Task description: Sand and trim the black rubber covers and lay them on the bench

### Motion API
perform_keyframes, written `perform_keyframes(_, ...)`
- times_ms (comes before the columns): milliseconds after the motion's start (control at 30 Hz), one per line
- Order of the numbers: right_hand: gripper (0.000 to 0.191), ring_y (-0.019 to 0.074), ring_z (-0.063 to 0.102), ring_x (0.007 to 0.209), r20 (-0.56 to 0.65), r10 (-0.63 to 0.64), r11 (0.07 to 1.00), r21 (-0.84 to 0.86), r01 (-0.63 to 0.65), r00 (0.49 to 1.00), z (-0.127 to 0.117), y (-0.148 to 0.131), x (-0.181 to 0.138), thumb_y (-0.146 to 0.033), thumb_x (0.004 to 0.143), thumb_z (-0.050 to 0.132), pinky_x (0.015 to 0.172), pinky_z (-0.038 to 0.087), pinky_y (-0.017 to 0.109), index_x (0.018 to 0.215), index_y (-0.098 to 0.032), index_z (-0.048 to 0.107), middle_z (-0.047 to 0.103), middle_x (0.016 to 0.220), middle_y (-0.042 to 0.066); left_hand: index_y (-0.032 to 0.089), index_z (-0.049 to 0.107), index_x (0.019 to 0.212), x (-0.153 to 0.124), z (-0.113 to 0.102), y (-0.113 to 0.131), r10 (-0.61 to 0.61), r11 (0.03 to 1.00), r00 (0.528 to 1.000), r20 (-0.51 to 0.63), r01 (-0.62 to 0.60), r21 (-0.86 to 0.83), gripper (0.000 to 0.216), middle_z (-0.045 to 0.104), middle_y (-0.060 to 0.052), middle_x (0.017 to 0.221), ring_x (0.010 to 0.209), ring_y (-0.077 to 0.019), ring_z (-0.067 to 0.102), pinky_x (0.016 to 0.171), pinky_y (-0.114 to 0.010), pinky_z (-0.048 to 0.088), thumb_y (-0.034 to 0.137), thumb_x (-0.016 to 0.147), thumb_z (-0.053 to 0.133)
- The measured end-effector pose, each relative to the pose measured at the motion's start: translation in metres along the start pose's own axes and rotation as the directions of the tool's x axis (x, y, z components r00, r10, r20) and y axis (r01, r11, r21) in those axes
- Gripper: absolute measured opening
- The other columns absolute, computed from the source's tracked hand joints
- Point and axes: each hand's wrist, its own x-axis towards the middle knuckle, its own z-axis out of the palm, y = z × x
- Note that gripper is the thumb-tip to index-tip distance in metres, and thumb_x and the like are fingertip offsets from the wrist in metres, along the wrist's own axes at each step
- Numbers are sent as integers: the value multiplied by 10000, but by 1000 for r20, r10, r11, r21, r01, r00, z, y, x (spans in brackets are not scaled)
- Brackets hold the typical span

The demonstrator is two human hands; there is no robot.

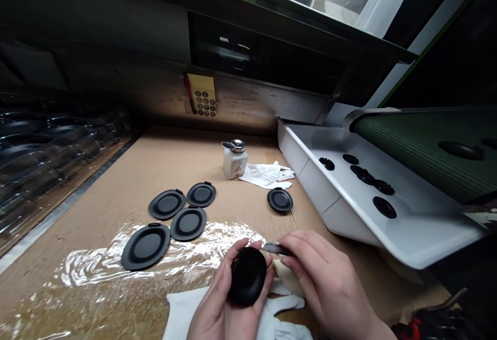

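Note:
My left hand [221, 298] cups a glossy black oval part [247, 276] with its fingers around the edge. My right hand [326, 278] pinches a small metal tool [276, 249], whose tip is close to the top edge of the black part. Whether they touch is hidden. Under both hands lies a white cloth or glove [186, 314]. Several flat black oval discs with small tabs [166, 204] rest on the cardboard-covered bench [116, 216] beyond my hands, and one [185, 223] sits at the edge of a crumpled clear plastic sheet [135, 257].
A white bottle with a metal pump lid [234, 164] stands by a white glove [266, 175]. On the right, a white tray [322, 185] holds several black oval parts. Past it runs a green ribbed belt [423, 153]. A shelf overhangs the back of the bench.

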Motion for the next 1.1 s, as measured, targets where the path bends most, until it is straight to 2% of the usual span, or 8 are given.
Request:
perform_keyframes(100,169,173,579,783,15,-11,1000,6,11,1000,-1,-9,-2,-160,860,463,662,503,270,997,-165,562,605,907,86,148,668,1011,-2,1,0,-2,1000,1000,2,2,-21,264,640,-191,1129,1125,-325,509,964,-513,352,158,840,467)
perform_keyframes(233,194,181,579,812,-49,30,1000,5,-29,998,15,-17,-14,-168,828,509,677,518,277,1012,-176,570,591,950,90,208,618,1099,-1,-1,2,-81,997,997,-4,81,-12,322,639,-137,1147,1110,-282,534,974,-509,340,146,855,417)
perform_keyframes(367,153,184,578,843,-143,99,994,52,-93,985,41,-30,-20,-180,805,523,683,530,278,941,-190,592,581,995,87,167,673,974,0,-6,5,-126,986,991,-43,121,-114,318,684,-120,1039,1073,-246,561,980,-421,360,143,862,375)
perform_keyframes(500,161,194,568,839,-168,145,989,44,-140,975,55,-39,-20,-177,808,516,671,527,305,943,-196,602,578,1026,89,202,671,924,0,-5,6,-201,962,969,-146,167,-218,372,691,-77,977,1020,-198,588,959,-377,385,171,894,301)
perform_keyframes(600,171,192,564,846,-166,163,986,49,-157,973,56,-40,-18,-162,809,510,678,523,310,948,-196,602,577,1037,85,195,662,902,1,0,5,-188,966,962,-197,144,-215,408,684,-79,943,970,-191,606,940,-379,402,175,904,255)
perform_keyframes(1100,181,185,542,871,-121,181,983,62,-175,976,57,-35,-20,-130,794,532,700,520,304,948,-202,593,574,1038,68,148,601,986,5,-2,2,-166,957,975,-148,123,-264,332,647,-101,991,1002,-216,586,873,-343,451,162,907,279)
